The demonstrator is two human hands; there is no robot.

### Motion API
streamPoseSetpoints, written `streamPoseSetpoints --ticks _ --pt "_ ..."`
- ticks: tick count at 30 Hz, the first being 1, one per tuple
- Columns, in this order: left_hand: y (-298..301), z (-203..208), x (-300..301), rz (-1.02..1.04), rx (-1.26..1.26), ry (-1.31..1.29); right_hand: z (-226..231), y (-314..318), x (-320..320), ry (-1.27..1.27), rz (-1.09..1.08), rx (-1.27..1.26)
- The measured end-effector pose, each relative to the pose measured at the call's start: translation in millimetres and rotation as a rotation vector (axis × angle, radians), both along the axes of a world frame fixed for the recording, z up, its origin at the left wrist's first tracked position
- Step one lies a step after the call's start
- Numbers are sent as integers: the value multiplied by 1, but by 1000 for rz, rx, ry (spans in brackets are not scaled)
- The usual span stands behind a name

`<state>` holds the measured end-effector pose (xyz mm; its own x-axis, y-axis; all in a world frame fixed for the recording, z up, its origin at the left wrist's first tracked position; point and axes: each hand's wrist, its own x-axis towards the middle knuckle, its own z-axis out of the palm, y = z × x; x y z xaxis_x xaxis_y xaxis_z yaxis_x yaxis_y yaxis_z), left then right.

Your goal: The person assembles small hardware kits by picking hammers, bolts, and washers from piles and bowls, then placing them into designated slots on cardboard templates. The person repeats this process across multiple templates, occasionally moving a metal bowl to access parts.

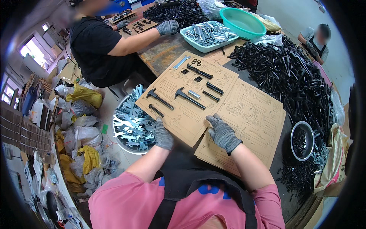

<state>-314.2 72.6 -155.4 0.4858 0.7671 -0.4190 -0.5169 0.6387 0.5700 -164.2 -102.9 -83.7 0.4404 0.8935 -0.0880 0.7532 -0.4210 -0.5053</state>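
Observation:
A brown cardboard sheet (pixel 183 126) with printed outlines lies tilted in front of me. On it are two black hammer-shaped pieces (pixel 162 100), several black rods (pixel 212 88), a silver tube (pixel 194 94), a small wrench (pixel 182 62) and black rings (pixel 196 62). My left hand (pixel 163 136), in a grey glove, is closed at the sheet's near left edge, its fingers partly hidden. My right hand (pixel 223 133), gloved too, grips the near right edge, thumb side on top. Beneath and to the right lie more printed cardboard sheets (pixel 259 114).
A round metal basin of wrenches (pixel 131 124) is at left. Silver tubes fill a pale green tray (pixel 207 47) beside a green basin (pixel 244 23). Black rods (pixel 286 72) are heaped at right, near a steel bowl (pixel 292 141). A gloved co-worker (pixel 103 45) works at far left.

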Motion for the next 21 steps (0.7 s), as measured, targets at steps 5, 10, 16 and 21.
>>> streamPoseSetpoints --ticks 5,10,16,21 --pt "23 12 5 49 68 -114 12 -3 6 62 31 26" --pt "85 10 -7 59 141 2 23 -29 13 83 -5 155" --pt "153 4 -12 91 170 132 28 -68 31 113 -140 185" --pt "217 -10 -4 141 216 258 28 -110 44 371 -413 145"
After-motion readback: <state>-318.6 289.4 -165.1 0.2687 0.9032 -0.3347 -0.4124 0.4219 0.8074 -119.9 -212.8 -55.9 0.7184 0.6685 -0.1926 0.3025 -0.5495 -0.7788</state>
